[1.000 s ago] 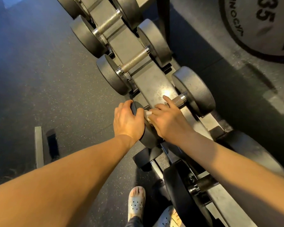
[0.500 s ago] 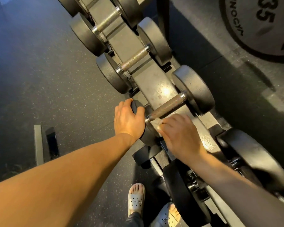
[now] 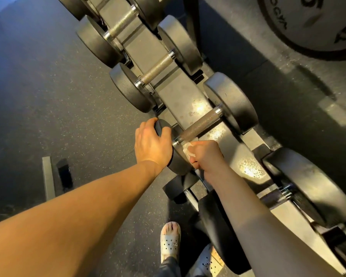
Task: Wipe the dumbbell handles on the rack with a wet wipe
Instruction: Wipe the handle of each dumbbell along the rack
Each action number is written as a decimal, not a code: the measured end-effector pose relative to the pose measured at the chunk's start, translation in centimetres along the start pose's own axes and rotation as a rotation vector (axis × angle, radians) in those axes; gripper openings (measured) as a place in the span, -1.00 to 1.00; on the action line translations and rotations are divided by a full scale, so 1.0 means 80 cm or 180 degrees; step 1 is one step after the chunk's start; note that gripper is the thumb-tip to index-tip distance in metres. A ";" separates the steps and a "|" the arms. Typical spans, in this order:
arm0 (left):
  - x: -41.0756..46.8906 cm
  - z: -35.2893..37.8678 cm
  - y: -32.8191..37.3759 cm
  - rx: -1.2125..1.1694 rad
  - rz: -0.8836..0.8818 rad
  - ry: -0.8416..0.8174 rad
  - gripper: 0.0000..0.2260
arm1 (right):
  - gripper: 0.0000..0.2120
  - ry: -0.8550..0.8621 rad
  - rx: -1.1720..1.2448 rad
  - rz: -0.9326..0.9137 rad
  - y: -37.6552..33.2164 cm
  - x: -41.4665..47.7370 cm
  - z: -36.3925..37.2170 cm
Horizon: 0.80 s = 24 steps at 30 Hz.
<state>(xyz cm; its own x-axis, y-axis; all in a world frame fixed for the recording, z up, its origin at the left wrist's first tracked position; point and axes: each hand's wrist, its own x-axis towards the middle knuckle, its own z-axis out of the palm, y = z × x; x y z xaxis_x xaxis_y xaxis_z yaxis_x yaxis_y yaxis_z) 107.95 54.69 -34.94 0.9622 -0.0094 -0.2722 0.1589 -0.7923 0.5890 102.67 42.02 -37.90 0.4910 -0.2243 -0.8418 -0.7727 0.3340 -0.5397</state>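
Since a second ago the left hand (image 3: 152,142) has stayed put just left of the handle (image 3: 200,125), its fingers and thumb curled over the near weight (image 3: 177,165) of that dumbbell. The right hand (image 3: 206,154) no longer lies stretched along the handle. It has drawn back to the handle's near end, so most of the knurled bar now shows bare. This hand is balled into a fist, clamped on the white wipe (image 3: 188,149), which bunches out against the handle's near end. The rack (image 3: 180,96) runs beneath the handle.
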 end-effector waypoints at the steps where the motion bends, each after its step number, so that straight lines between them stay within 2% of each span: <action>1: 0.000 0.000 0.000 0.0000 -0.0008 0.0000 -0.48 | -0.80 -0.0036 0.0286 0.0261 -0.002 -0.003 0.000; 3: 0.001 0.000 0.000 0.0034 -0.0023 0.0008 -0.53 | -0.77 -0.0035 0.1089 0.0816 -0.011 0.003 0.001; 4: 0.000 0.000 0.001 0.0049 -0.0030 0.0007 -0.55 | -0.80 -0.0036 0.1345 0.0852 -0.015 0.006 0.001; 8: -0.001 0.001 0.004 -0.0002 -0.0100 0.0000 -0.45 | -0.87 -0.0153 0.1223 0.0643 -0.018 0.001 0.003; 10: 0.000 0.001 0.003 -0.0014 -0.0118 0.0005 -0.42 | -0.82 -0.0239 0.1296 0.0685 -0.011 -0.004 -0.004; 14: 0.002 0.000 0.001 0.0026 -0.0105 0.0006 -0.54 | -0.83 -0.0239 0.2140 0.0879 -0.012 -0.005 -0.013; 20: 0.001 0.002 0.002 0.0025 -0.0096 0.0027 -0.47 | -0.65 0.0009 0.1375 0.0264 -0.006 -0.016 -0.003; 24: 0.001 0.000 0.003 0.0034 -0.0117 0.0002 -0.55 | -0.70 0.0272 0.2412 0.0208 -0.008 -0.009 -0.011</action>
<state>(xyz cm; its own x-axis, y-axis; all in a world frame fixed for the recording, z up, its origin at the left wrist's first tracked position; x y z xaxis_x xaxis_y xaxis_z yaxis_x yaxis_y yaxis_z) 108.03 54.51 -34.86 0.9559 0.0202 -0.2931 0.1918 -0.7987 0.5703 102.46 41.17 -36.97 0.3971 -0.2423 -0.8852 -0.2968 0.8788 -0.3737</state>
